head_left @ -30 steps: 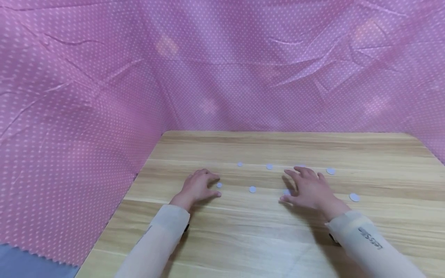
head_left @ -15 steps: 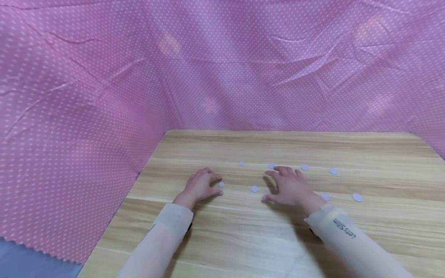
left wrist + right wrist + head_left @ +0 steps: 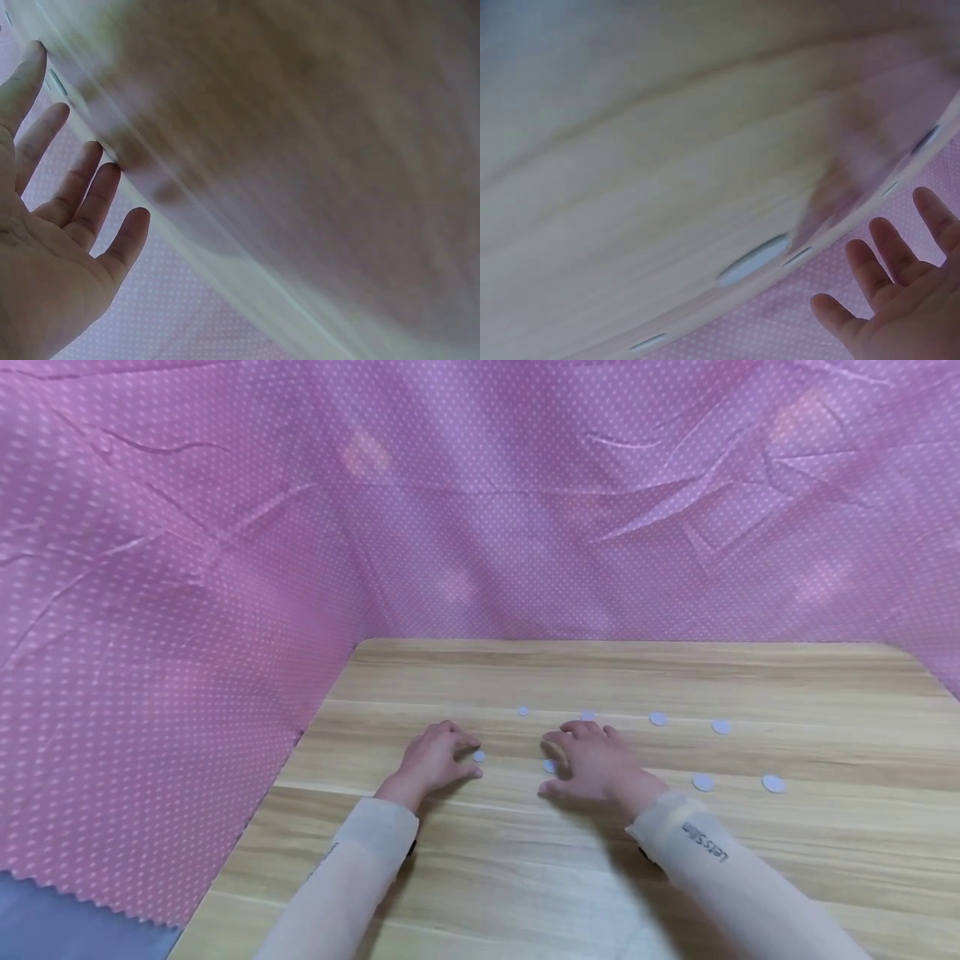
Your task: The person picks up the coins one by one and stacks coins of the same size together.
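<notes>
The light wooden table (image 3: 675, 677) looks smooth with a matt grain finish; the pink white-dotted cloth backdrop (image 3: 187, 568) is creased; small pale round discs (image 3: 702, 782) look flat and matt.

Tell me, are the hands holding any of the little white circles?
No. The left hand and right hand lie spread over the table, holding nothing.

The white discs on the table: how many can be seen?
8 white discs: far row; near row by the left hand at the right hand. Hands may hide more.
</notes>
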A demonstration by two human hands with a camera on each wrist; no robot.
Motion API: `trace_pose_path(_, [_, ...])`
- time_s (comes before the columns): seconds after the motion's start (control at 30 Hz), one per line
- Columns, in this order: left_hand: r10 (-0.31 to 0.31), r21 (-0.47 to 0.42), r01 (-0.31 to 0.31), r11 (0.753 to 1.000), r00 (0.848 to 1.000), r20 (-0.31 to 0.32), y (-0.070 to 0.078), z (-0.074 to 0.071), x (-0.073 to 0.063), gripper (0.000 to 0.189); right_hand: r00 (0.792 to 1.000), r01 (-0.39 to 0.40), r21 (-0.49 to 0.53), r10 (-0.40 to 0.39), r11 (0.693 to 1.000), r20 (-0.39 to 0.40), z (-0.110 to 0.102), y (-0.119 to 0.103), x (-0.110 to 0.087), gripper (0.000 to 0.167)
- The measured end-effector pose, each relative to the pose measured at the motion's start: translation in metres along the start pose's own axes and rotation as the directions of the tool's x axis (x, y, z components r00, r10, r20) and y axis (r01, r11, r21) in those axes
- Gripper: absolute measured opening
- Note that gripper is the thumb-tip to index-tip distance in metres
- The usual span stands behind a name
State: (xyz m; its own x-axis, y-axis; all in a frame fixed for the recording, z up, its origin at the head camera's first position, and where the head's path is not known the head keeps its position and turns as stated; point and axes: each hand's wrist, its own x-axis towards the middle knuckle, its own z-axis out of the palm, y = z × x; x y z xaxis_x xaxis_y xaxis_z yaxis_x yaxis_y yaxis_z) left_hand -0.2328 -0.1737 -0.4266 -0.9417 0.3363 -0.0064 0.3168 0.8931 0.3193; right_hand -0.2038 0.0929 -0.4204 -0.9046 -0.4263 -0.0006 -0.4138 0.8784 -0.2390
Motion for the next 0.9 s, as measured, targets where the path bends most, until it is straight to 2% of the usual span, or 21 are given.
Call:
trace_pose_path(0.2, [-0.009, -0.008, 0.009, 1.0, 1.0, 0.007, 0.002, 0.0, 0.001, 0.045, 1.0, 0.004, -0.027, -0.004, 1.0, 0.0, 0.002, -0.01, 0.007, 0.08])
trace_pose_path(0.57, [-0.009, 0.001, 0.009, 1.0, 1.0, -0.012, 0.005, 0.001, 0.004, 0.04, 1.0, 0.026, -0.003, -0.026, 1.0, -0.001, 0.008, -0.019, 0.019, 0.08])
trace_pose_path(0.9, [-0.015, -0.019, 0.015, 1.0, 0.999, -0.035, 0.005, 0.002, 0.004, 0.031, 0.999, 0.037, -0.008, -0.037, 0.999, 0.017, 0.009, -0.039, 0.031, 0.069])
